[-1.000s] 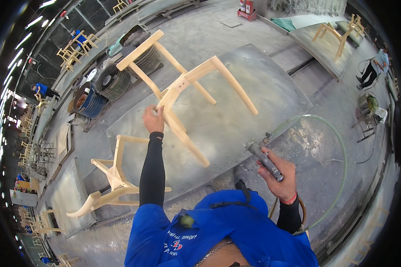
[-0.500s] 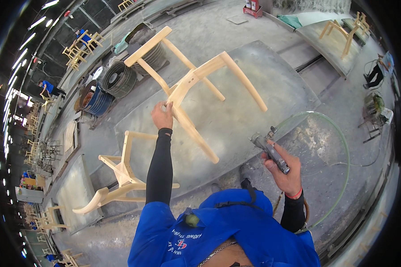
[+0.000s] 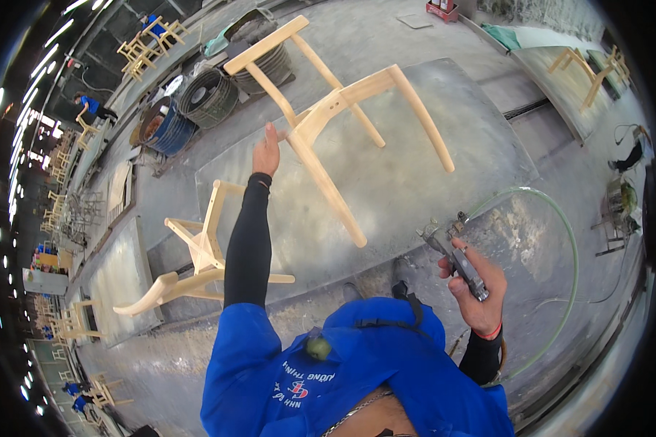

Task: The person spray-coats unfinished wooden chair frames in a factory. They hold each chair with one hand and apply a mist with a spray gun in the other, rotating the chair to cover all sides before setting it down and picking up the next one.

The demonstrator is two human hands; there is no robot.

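Note:
A pale wooden chair frame (image 3: 315, 125) rests tilted on a large grey board in front of me. My left hand (image 3: 267, 154) is beside its near left corner, thumb raised and apart; a fingertip reaches the wood, and whether it touches I cannot tell. The other fingers are partly hidden. In my right hand (image 3: 481, 291) is a metal spray gun (image 3: 455, 256), its nozzle end toward the board. A translucent green hose (image 3: 565, 218) curves from the gun round to my right side. Left of my left forearm lies a second wooden chair frame (image 3: 205, 251).
The grey board (image 3: 481, 146) covers much of the floor ahead. A blue drum (image 3: 169, 130) and dark round tubs (image 3: 210, 98) stand at the far left. More chair frames (image 3: 587, 69) sit on a board at far right. A co-worker (image 3: 91, 105) in blue is at the left.
My left hand has loosened its grip on the chair frame's corner, with the thumb lifted off. The spray gun stays in my right hand. The whole view has shifted slightly.

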